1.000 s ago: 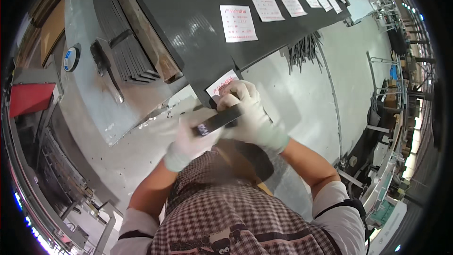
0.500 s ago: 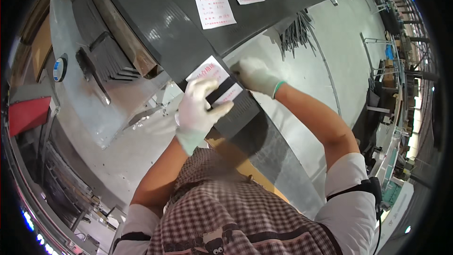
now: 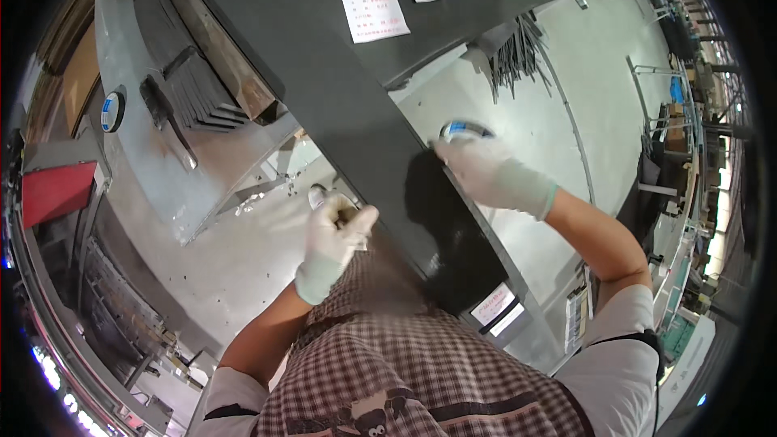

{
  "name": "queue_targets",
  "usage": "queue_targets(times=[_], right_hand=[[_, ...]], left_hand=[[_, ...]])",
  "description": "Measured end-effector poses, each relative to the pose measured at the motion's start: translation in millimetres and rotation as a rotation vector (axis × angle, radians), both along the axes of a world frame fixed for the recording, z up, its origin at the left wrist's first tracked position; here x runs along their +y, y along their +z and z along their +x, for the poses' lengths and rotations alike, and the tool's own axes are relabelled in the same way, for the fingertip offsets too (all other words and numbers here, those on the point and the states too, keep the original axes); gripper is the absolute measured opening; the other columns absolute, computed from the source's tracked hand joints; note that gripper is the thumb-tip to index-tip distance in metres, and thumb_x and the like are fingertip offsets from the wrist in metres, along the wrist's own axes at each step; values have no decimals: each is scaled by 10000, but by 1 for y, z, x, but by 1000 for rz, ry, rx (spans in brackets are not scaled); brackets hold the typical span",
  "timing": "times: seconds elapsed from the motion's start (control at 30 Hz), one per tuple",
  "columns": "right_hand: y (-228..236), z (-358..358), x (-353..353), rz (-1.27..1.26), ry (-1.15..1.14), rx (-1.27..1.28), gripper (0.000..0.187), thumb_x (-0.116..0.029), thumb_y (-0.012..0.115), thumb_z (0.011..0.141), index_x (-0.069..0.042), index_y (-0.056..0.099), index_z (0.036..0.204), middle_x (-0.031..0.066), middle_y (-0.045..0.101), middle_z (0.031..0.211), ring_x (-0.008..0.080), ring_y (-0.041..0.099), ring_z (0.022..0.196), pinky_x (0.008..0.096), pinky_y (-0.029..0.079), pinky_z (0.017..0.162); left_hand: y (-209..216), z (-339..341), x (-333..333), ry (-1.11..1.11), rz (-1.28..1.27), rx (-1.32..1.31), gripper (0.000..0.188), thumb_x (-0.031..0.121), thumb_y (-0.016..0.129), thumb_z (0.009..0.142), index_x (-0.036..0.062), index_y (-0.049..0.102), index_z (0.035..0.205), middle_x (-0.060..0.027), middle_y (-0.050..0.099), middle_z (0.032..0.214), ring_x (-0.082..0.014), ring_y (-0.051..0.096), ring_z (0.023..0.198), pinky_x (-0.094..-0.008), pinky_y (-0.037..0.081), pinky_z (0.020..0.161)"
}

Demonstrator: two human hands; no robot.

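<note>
My left hand, in a white glove, is curled closed beside the left edge of a long dark panel. What its fingers hold, if anything, I cannot make out; a small pale round-ended thing shows just beyond them. At the panel's right edge, my gloved right hand is closed around a roll of tape with a blue-marked core, slightly blurred. Near my body, a white paper label with red print lies on the panel's near end, crossed by a black strip.
More white labels lie in a row on the dark surface ahead. On the left, a grey table carries another tape roll and dark angled strips. Thin dark strips hang at the right.
The label crossed by the black strip has shifted from between my hands to near my body. My right hand moved right and nearer, the tape roll now showing; my left hand drew back and closed.
</note>
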State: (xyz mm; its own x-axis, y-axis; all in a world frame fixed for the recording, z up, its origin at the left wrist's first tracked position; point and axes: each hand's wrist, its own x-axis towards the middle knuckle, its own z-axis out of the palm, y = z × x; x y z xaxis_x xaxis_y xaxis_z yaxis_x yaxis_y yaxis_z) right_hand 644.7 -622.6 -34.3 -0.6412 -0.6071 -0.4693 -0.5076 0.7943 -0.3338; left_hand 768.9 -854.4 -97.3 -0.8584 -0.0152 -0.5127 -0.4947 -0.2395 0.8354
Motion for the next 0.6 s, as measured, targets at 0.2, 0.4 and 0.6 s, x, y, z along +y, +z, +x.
queue_targets(times=[0.2,0.4,0.6], right_hand=[[57,23,-55,-493,341,38,538,-188,629,905,-233,493,1423,186,653,980,329,668,841,391,538,715],[-2,-86,6,-267,225,114,261,-214,623,882,-113,705,1108,126,696,868,299,679,807,384,520,679],[-124,-59,-5,-483,-38,-342,288,-99,540,846,5,656,1089,208,689,971,408,646,931,458,516,792]], left_hand=[[38,-1,8,27,-185,434,175,44,691,878,2,533,941,-84,629,764,-127,600,715,-266,507,682],[-24,17,-34,40,162,94,155,182,544,1004,33,501,1001,-56,599,814,-122,569,724,-277,480,683],[-154,-29,-10,-50,85,416,666,446,688,923,-79,512,1295,-124,593,1251,-209,555,1166,-316,459,987]])
